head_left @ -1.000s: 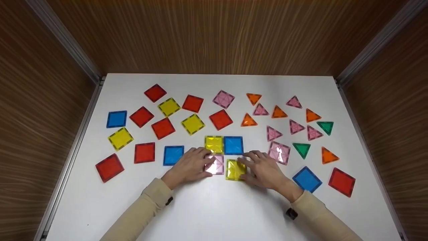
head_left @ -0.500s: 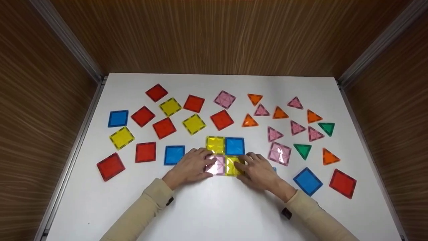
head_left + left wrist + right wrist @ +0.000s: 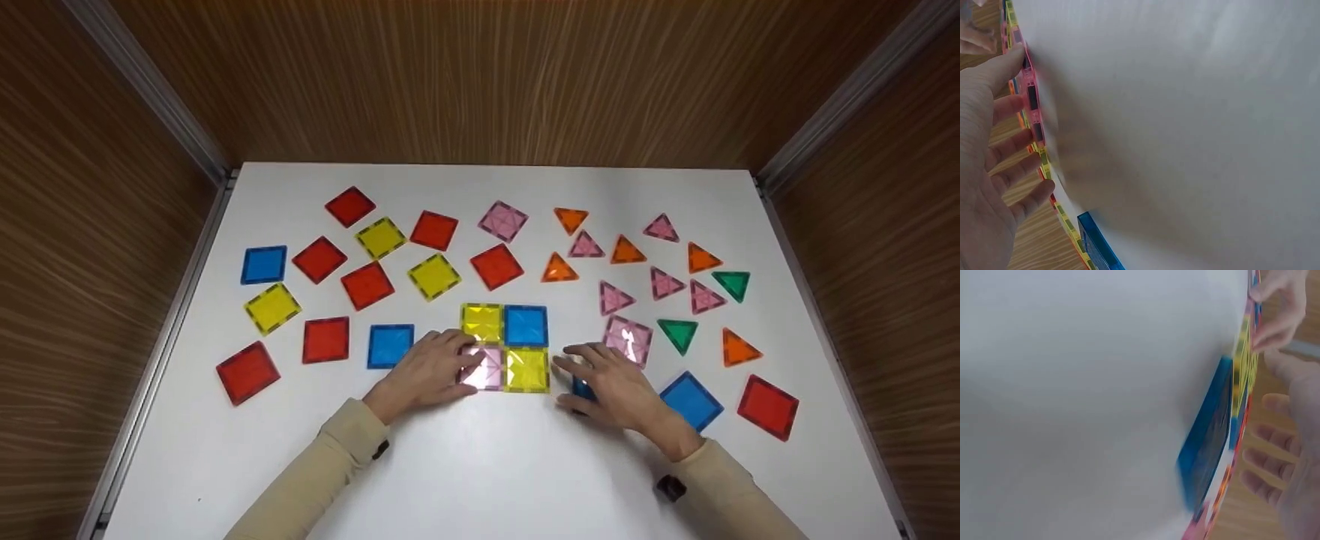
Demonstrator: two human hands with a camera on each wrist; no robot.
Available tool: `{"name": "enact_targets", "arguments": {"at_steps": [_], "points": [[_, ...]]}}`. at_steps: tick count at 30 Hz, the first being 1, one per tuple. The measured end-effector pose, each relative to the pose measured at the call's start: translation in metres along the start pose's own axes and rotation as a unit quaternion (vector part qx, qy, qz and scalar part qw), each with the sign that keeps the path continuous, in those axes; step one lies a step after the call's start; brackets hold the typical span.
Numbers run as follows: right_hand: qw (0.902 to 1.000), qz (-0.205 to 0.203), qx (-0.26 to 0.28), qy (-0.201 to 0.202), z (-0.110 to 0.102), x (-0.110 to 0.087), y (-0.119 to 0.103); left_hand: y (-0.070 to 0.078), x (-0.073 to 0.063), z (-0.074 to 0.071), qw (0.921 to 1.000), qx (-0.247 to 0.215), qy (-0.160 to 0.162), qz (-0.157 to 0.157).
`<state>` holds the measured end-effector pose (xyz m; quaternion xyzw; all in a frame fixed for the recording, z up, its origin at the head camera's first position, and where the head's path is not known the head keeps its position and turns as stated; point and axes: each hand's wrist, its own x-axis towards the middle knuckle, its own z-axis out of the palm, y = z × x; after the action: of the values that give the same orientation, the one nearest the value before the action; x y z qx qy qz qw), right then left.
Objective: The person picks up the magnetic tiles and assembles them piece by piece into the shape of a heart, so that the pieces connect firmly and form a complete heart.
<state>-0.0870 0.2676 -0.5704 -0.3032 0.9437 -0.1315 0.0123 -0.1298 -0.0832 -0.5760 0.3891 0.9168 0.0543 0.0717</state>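
Note:
A two-by-two block of square magnetic tiles lies flat at the table's middle: a yellow tile [image 3: 481, 322] and a blue tile [image 3: 526, 325] behind, a pink tile [image 3: 493, 373] and another yellow tile [image 3: 527, 370] in front. My left hand [image 3: 426, 376] rests at the pink tile's left side, thumb at its near edge and fingers loosely extended. To the right of the block, my right hand [image 3: 616, 388] hovers over a further blue tile [image 3: 1210, 427], mostly hidden by the hand in the head view. Its fingers are spread and relaxed, apart from that tile in the right wrist view.
Red, yellow and blue square tiles, such as a red tile [image 3: 326, 340], lie scattered at the left and back. Several small triangles, such as a green triangle [image 3: 677, 335], spread at the right. A blue tile [image 3: 691, 401] lies beside my right wrist. Wood-grain panels [image 3: 480, 82] enclose the table.
My right hand slid the front yellow tile left and back against the pink and blue tiles, let go of it, and moved right over another blue tile. My left hand stayed at the pink tile.

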Motion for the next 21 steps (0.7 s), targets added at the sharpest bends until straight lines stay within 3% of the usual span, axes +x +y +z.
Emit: {"name": "enact_targets", "arguments": {"at_steps": [5, 9, 16, 21], "points": [[0.9981, 0.053, 0.014, -0.030, -0.007, -0.028, 0.011, 0.000, 0.000, 0.000, 1.0000, 0.001, 0.004, 0.002], [0.9957, 0.064, 0.013, -0.065, -0.005, -0.038, 0.013, -0.001, -0.001, 0.000, 1.0000, 0.000, -0.003, -0.002], [0.9945, 0.069, 0.023, -0.075, -0.002, -0.035, 0.013, -0.001, -0.002, 0.000, 1.0000, -0.005, -0.008, -0.003], [0.9852, 0.126, 0.108, -0.044, -0.005, -0.026, 0.013, 0.000, 0.000, 0.000, 1.0000, -0.007, -0.005, -0.003]]}}
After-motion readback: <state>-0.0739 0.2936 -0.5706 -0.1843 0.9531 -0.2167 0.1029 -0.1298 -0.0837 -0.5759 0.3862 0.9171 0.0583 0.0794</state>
